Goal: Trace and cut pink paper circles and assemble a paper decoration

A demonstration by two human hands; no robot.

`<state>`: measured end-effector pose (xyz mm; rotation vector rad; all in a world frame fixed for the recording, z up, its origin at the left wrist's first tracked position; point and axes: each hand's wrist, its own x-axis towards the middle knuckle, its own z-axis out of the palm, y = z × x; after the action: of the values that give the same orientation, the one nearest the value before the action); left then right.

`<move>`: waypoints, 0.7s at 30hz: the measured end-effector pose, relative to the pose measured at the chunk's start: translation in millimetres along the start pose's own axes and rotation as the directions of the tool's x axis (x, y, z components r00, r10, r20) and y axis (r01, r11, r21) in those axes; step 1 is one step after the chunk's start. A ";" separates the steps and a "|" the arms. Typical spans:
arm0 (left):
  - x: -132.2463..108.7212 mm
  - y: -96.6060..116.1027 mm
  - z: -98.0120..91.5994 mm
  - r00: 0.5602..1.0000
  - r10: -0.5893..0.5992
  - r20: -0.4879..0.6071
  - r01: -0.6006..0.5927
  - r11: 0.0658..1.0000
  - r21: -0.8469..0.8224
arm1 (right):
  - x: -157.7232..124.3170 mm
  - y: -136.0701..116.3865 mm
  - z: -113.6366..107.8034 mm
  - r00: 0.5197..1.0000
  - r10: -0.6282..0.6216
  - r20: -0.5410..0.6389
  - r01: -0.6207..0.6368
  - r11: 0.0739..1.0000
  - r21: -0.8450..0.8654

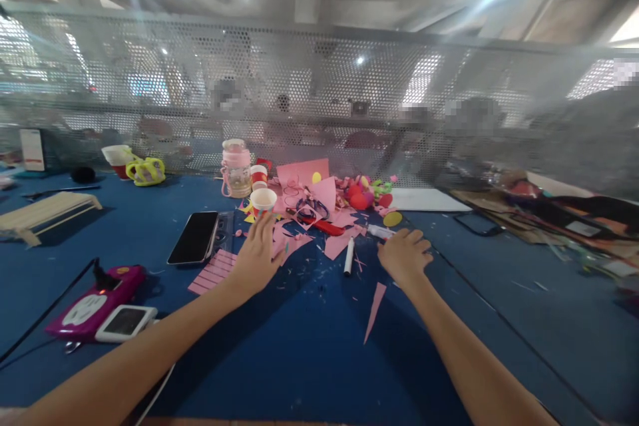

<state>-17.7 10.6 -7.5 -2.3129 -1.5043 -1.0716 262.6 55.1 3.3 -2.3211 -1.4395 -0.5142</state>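
Observation:
My left hand (256, 254) is spread, palm down, just in front of a paper cup (263, 200), beside pink paper scraps (294, 244) and a lined pink sheet (213, 271); its fingertips overlap the cup's lower part, and whether they touch it is unclear. My right hand (405, 254) has its fingers apart at the near end of a white tube (380, 231); contact cannot be made out. Between my hands lie a white marker (349, 257) with a dark end, a red tool (329, 227) and scissors (313, 209). A thin pink paper strip (375, 313) lies nearer me.
A black phone (194, 238), a purple device (94, 306) and a small wooden rack (47, 212) are on the left. Behind stand a pink bottle (236, 168) and red balls (358, 198). Cardboard (516, 216) lies at right; a perforated screen (309, 100) bounds the table.

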 end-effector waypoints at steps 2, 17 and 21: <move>9.8 -3.4 -5.0 0.985 -0.111 -0.132 0.117 0.992 0.038 | 4.8 6.8 9.1 0.999 0.032 0.000 -0.032 0.999 0.034; 109.0 -51.4 -14.2 0.921 -0.355 0.162 0.346 0.935 0.083 | 4.0 4.3 -6.9 0.999 0.036 -0.017 -0.036 0.999 -0.002; 108.3 -49.7 -6.3 0.928 -0.315 0.198 0.292 0.947 0.136 | -16.2 -18.2 -25.7 0.982 -0.163 -0.097 0.164 0.986 0.004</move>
<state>-38.4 109.1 56.6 -2.2342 -2.0045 -0.7956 236.5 37.8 19.9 -2.1484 -1.5904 -0.6526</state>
